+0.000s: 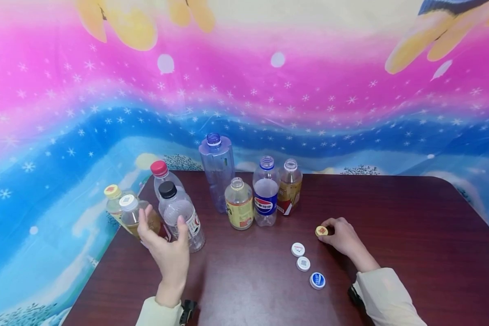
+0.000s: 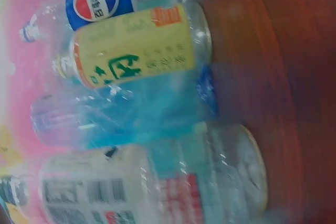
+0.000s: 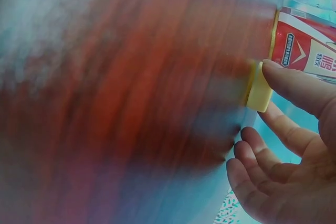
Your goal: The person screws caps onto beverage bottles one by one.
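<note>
My right hand point(image 1: 344, 237) pinches a yellow bottle cap point(image 1: 321, 231) between thumb and index finger, low at the tabletop. In the right wrist view the same cap point(image 3: 260, 90) is edge-on, the other fingers loosely bent. Three more caps lie left of that hand: a white cap with red print point(image 1: 298, 249), a white cap with a grey mark point(image 1: 303, 263) and a blue cap point(image 1: 317, 280). My left hand point(image 1: 167, 258) is raised with fingers spread, in front of a black-capped bottle point(image 1: 175, 208) and a white-capped bottle point(image 1: 129, 208); whether it touches them is unclear.
Uncapped bottles stand mid-table: a tall blue bottle point(image 1: 218, 170), a yellow-labelled bottle point(image 1: 239, 210), a Pepsi bottle point(image 1: 266, 190) and a brown-labelled bottle point(image 1: 290, 185). At the left are a red-capped bottle point(image 1: 160, 174) and a yellow-capped bottle point(image 1: 113, 199). Patterned cloth point(image 1: 309, 99) hangs behind the table point(image 1: 411, 217).
</note>
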{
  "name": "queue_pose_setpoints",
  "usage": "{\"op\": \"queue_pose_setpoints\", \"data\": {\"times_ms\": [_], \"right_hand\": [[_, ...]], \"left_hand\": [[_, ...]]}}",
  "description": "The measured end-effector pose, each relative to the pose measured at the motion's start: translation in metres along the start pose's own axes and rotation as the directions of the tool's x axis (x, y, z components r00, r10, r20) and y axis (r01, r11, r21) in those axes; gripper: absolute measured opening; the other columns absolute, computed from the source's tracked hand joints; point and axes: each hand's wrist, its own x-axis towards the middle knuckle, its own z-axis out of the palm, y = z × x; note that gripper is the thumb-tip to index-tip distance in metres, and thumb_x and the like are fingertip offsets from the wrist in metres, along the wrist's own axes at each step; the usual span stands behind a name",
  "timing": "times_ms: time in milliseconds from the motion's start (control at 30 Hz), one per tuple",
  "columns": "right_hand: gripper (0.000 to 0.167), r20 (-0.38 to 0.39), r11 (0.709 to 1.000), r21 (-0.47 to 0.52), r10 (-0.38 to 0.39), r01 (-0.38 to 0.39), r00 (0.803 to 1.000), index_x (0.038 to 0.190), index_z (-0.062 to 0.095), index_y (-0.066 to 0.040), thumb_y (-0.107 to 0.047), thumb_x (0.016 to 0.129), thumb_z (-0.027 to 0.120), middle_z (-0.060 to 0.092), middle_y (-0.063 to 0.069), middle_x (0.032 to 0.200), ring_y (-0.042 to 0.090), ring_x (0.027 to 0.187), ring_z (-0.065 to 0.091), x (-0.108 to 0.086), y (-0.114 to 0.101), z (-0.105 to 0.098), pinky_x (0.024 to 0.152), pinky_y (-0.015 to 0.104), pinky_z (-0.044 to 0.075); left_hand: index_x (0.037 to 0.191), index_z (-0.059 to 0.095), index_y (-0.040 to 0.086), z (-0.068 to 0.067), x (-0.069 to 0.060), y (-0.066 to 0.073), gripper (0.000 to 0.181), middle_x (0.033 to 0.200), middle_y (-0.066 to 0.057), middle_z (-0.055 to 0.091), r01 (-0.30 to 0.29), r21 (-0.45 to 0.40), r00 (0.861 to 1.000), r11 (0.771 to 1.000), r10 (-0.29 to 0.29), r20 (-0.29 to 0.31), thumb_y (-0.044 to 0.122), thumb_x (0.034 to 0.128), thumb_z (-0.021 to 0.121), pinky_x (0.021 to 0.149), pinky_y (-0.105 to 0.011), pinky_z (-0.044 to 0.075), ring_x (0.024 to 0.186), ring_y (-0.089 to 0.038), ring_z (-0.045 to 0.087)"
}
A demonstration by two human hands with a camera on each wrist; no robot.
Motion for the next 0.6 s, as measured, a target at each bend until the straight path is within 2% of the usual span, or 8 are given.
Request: {"op": "queue_pose_setpoints", "data": {"times_ms": [67,133,200,267,333,433,533,600], "right_hand": [[0.030,0.003,1.000,0.008,0.008,-0.008,1.000,0.103,0.064,0.004,-0.013,0.079,0.073,0.055,0.023,0.101,0.035,0.093,0.052,0.000,0.000,0.000,0.082,0.048,0.043],[0.030,0.007,1.000,0.016,0.016,-0.016,1.000,0.103,0.064,0.005,-0.014,0.080,0.072,0.055,0.023,0.102,0.034,0.092,0.051,0.000,0.001,-0.001,0.082,0.048,0.043],[0.031,0.013,0.999,0.026,0.025,-0.025,1.000,0.104,0.063,0.006,-0.014,0.081,0.071,0.055,0.023,0.102,0.033,0.091,0.051,0.000,0.001,-0.003,0.081,0.047,0.044],[0.032,0.017,0.999,0.030,0.036,-0.036,0.999,0.105,0.062,0.007,-0.014,0.082,0.070,0.055,0.024,0.103,0.033,0.091,0.052,0.000,0.002,-0.004,0.081,0.047,0.044],[0.033,0.016,0.998,0.034,0.051,-0.051,0.999,0.106,0.061,0.008,-0.014,0.082,0.069,0.055,0.025,0.105,0.034,0.092,0.053,0.000,0.002,-0.005,0.082,0.048,0.045],[0.036,0.008,0.996,0.043,0.079,-0.079,0.997,0.109,0.061,0.010,-0.014,0.083,0.068,0.056,0.028,0.110,0.036,0.094,0.056,-0.001,0.001,-0.006,0.083,0.049,0.047],[0.038,-0.006,0.993,0.061,0.100,-0.099,0.995,0.112,0.061,0.009,-0.015,0.084,0.068,0.058,0.029,0.112,0.036,0.096,0.058,-0.002,-0.001,-0.007,0.082,0.047,0.049],[0.039,-0.019,0.992,0.079,0.101,-0.099,0.995,0.115,0.060,0.009,-0.015,0.085,0.067,0.059,0.029,0.111,0.035,0.095,0.059,-0.004,-0.003,-0.008,0.079,0.044,0.051]], "left_hand": [[0.129,0.040,-0.013,0.004,-0.003,0.003,0.059,0.128,-0.020,0.050,-0.135,-0.060,0.987,0.989,0.129,-0.094,0.004,0.0786,0.066,0.106,-0.022,0.036,0.122,-0.016,0.046],[0.117,0.047,-0.015,0.009,-0.007,0.006,0.048,0.119,-0.019,0.055,-0.265,-0.100,0.958,0.959,0.250,-0.139,0.004,0.0776,0.066,0.103,-0.019,0.038,0.118,-0.012,0.049],[0.110,0.052,-0.016,0.015,-0.011,0.010,0.040,0.112,-0.020,0.057,-0.344,-0.131,0.936,0.930,0.329,-0.121,0.005,0.0789,0.066,0.102,-0.019,0.039,0.116,-0.010,0.051],[0.111,0.053,-0.015,0.021,-0.018,0.015,0.039,0.110,-0.024,0.056,-0.353,-0.155,0.935,0.923,0.350,-0.049,0.003,0.0789,0.065,0.103,-0.018,0.039,0.116,-0.009,0.051],[0.116,0.052,-0.013,0.026,-0.026,0.020,0.042,0.112,-0.027,0.054,-0.308,-0.164,0.945,0.937,0.322,0.065,0.001,0.0786,0.066,0.103,-0.017,0.039,0.114,-0.013,0.052],[0.128,0.047,-0.007,0.034,-0.037,0.028,0.055,0.121,-0.026,0.050,-0.173,-0.109,0.945,0.979,0.196,0.261,0.001,0.0780,0.069,0.102,-0.022,0.041,0.112,-0.022,0.051],[0.139,0.039,0.001,0.045,-0.041,0.030,0.068,0.132,-0.022,0.044,-0.047,0.008,0.906,0.999,0.039,0.422,0.009,0.0808,0.072,0.103,-0.037,0.042,0.118,-0.031,0.047],[0.143,0.035,0.003,0.053,-0.041,0.029,0.073,0.136,-0.021,0.042,0.038,0.073,0.880,0.997,-0.068,0.471,0.015,0.0823,0.072,0.104,-0.047,0.039,0.124,-0.033,0.044]]}}
